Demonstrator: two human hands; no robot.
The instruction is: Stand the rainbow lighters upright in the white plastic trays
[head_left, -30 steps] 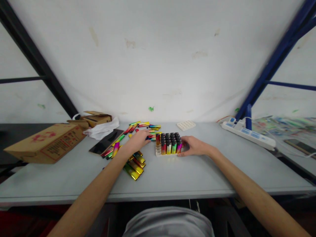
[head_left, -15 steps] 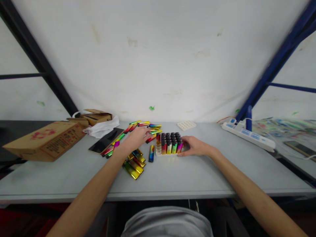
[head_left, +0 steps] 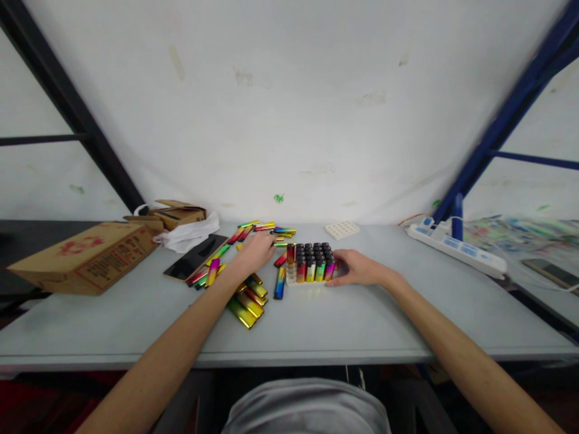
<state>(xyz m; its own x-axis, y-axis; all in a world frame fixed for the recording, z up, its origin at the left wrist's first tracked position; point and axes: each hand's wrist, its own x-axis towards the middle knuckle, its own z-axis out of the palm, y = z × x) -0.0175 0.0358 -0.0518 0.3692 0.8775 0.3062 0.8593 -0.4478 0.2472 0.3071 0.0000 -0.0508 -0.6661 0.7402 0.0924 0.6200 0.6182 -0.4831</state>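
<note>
A white tray [head_left: 307, 284] holds rows of upright lighters [head_left: 315, 262] with black tops; cells at its left side hold none. My right hand [head_left: 355, 267] is wrapped round the tray's right end, thumb at the front corner. Over the loose lighters left of the tray, my left hand [head_left: 257, 248] reaches down with bent fingers; its fingertips touch or nearly touch a yellow-green lighter, and whether it grips one is unclear. A blue and yellow lighter [head_left: 280, 283] lies just left of the tray. Metallic yellow lighters [head_left: 246, 304] are piled nearer, beside my left forearm.
An empty white tray [head_left: 342, 229] lies by the wall. On the left are a cardboard box [head_left: 85, 256], a smaller open box [head_left: 178, 214], a white bag [head_left: 190, 234] and a black panel [head_left: 194, 258]. A power strip [head_left: 456, 248] lies at the right.
My left hand has shifted slightly left and toward me, uncovering a magenta and yellow lighter beside the forearm. The blue and yellow lighter is tilted a little differently. My right hand stays on the tray.
</note>
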